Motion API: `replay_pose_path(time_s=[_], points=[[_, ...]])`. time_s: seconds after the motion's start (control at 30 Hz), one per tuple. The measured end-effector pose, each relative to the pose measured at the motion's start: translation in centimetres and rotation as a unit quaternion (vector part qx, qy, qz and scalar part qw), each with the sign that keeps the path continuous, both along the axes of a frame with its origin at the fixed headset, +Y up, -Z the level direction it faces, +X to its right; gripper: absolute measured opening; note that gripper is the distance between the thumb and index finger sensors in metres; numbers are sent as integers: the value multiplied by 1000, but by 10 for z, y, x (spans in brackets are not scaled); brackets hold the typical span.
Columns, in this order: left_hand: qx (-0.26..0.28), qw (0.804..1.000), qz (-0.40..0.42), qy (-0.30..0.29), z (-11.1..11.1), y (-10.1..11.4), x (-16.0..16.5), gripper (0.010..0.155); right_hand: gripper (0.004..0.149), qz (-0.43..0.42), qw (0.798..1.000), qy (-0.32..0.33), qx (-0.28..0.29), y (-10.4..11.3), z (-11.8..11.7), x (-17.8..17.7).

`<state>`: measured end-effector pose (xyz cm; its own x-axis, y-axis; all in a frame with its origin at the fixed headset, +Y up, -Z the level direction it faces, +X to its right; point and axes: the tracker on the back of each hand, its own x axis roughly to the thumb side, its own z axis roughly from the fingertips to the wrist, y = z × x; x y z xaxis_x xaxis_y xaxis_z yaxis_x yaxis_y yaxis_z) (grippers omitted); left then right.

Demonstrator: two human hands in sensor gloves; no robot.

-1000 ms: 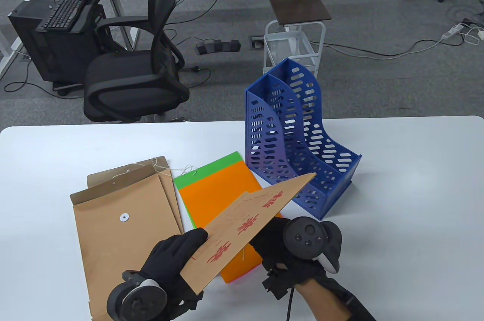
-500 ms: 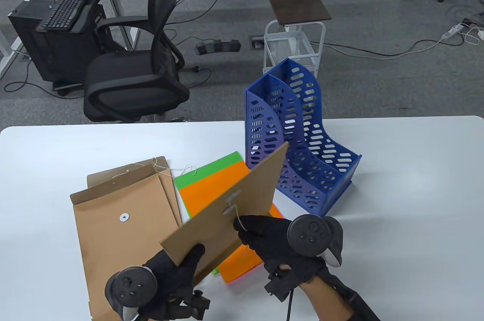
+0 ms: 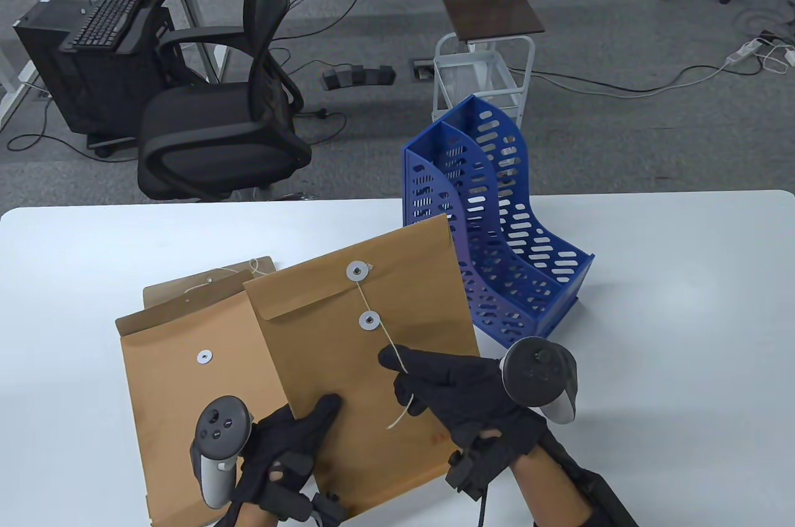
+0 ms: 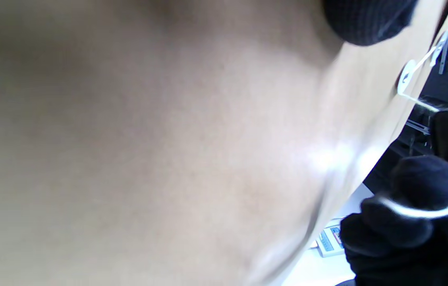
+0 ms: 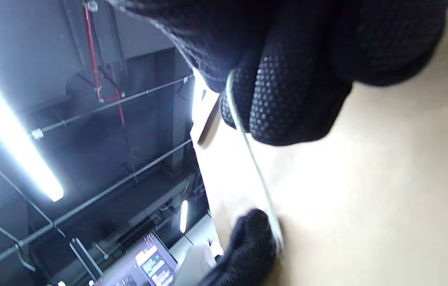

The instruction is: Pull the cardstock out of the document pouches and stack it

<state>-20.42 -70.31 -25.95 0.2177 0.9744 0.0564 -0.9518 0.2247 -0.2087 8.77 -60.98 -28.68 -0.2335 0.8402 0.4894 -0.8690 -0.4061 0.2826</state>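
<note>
A brown document pouch [image 3: 397, 297] with two white buttons and a tie string is held up over the table, closure side toward the camera. My left hand [image 3: 292, 440] grips its lower left edge, thumb on the front. My right hand [image 3: 447, 387] pinches the white string [image 3: 388, 337] that runs from the lower button. The pouch fills the left wrist view [image 4: 148, 151], and the string [image 5: 255, 171] crosses the right wrist view. Two more brown pouches [image 3: 186, 353] lie flat on the table at the left. The orange and green cardstock is hidden behind the held pouch.
A blue perforated file rack [image 3: 497, 241] stands on the white table [image 3: 683, 316] just right of the held pouch. A black office chair [image 3: 230, 117] and a small white cart [image 3: 484, 61] stand on the floor beyond the table's far edge.
The held pouch has turned from its printed side, edge-on, to its closure side facing the camera, and now covers the cardstock stack. My right hand has taken the string between its fingers.
</note>
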Motion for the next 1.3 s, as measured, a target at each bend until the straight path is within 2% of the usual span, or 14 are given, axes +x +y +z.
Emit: replay_pose_path(time_s=[0.1,0.33,0.47,0.6,0.87,1.07,1.3], points=[[-3,1000,-14,-14,0,0,1,47,41,-66,997,-13,-27,4,-1,7],[-9,996,-60,-69,0,1,13,47,40,-86,992,-74,-45,10,-5,31],[-8,995,-56,-84,3,4,19,47,39,-99,991,-75,-46,14,-3,32],[-9,993,-79,-85,3,2,23,46,39,-62,994,-90,-15,17,1,26],[25,987,-135,-81,9,10,33,46,39,-21,995,-93,21,26,14,13],[39,982,-170,-78,13,13,43,46,39,63,991,-104,61,27,27,-6],[10,996,-90,-12,9,9,24,47,40,180,970,-65,151,20,47,-47]])
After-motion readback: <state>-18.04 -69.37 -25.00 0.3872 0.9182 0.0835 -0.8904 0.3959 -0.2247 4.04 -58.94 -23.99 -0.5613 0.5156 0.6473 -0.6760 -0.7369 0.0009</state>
